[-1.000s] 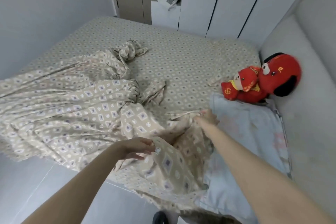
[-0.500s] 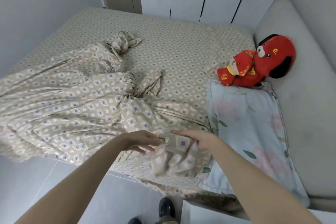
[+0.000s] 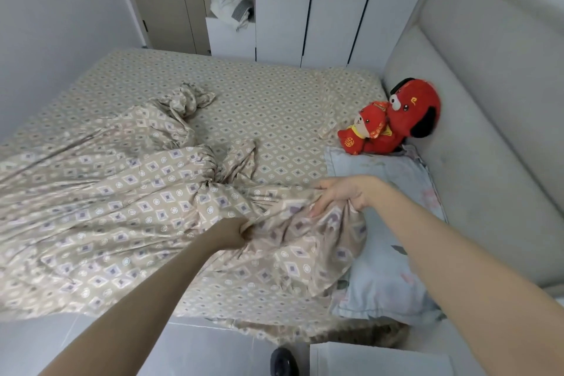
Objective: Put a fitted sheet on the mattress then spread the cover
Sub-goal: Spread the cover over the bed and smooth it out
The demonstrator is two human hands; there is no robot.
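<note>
Two hands are on the cover (image 3: 122, 192), and both have cloth in them. My left hand (image 3: 238, 233) is sunk into a fold near the front side of the bed, its fingers closed round a bunch of fabric, though the fingertips are buried and I cannot see them. My right hand (image 3: 345, 195) curls over a gathered ridge of the same cover, right at the edge of the pale blue pillow (image 3: 381, 278).

I read the fitted sheet (image 3: 274, 101) as done: its smaller diamond print lies flat from the far corner up to the grey headboard (image 3: 488, 131). What remains is the spreading. The cover sits heaped on the near left half, twisted into a knot-like gather at its middle and trailing off the front edge.

I hold it at two points set apart so that I can find an edge and pull the gather open between them. The right hand is placed toward the headboard because that end of the cover needs to travel up there. Two red plush toys (image 3: 399, 119) sit against the headboard beyond the pillow, and a hard tug could drag the cloth over them.
</note>
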